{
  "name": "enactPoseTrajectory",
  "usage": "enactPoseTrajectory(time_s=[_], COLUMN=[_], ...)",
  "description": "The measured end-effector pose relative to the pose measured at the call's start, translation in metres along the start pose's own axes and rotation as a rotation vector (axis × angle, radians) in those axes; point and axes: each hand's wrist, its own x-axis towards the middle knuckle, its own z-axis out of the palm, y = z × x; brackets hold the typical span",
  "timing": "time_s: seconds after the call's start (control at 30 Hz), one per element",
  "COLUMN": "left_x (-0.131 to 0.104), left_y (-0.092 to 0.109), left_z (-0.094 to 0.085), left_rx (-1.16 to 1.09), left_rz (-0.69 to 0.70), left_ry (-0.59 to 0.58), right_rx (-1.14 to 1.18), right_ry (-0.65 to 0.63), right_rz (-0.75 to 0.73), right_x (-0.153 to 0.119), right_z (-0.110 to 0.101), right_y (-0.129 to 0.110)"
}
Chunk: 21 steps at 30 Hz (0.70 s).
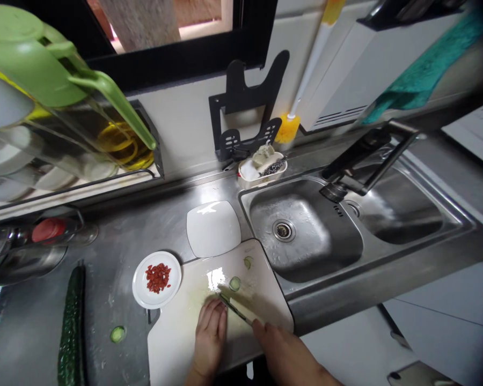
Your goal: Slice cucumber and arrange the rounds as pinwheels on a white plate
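My right hand [279, 346] is closed round the handle of a knife [241, 315], whose blade points up and left over the white cutting board [173, 343]. Curled fingers of my left hand [211, 326] press down on the board, close against the blade's left side. Whatever lies under those fingers is hidden. Just beyond the blade, a cucumber slice [235, 283] lies flat on the board. A whole cucumber [71, 327] rests on the steel counter at the left, with a cut cucumber end [117, 334] beside it.
A small plate [139, 292] of red berries touches the board's left side. Behind the board sits a white square plate [213, 230]. The double sink [301, 230] and black tap [338, 185] are at the right. An oil jug [116, 107] stands on the upper-left shelf.
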Motion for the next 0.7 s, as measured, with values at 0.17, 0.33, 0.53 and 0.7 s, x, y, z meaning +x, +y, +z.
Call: enactPoseTrajectory(time_s=[0.17,0.33,0.53,0.7], left_x=[-0.002,-0.001,0.000,0.003], left_y=[-0.002,-0.001,0.000,0.002], left_z=[0.001,0.001,0.001,-0.001], left_rx=[0.010,0.003,-0.009,-0.018], left_rz=[0.026,0.015,-0.007,0.008], left_ry=[-0.009,-0.002,-0.016,-0.016], right_rx=[-0.035,-0.027,-0.028,-0.030], right_ry=[-0.077,-0.088,-0.034,0.021], right_rz=[0.033,0.037,0.038,0.013], right_x=[0.004,0.009,0.019,0.029], right_z=[-0.005,-0.005,0.003,0.021], right_y=[-0.005,-0.009,-0.009,-0.007])
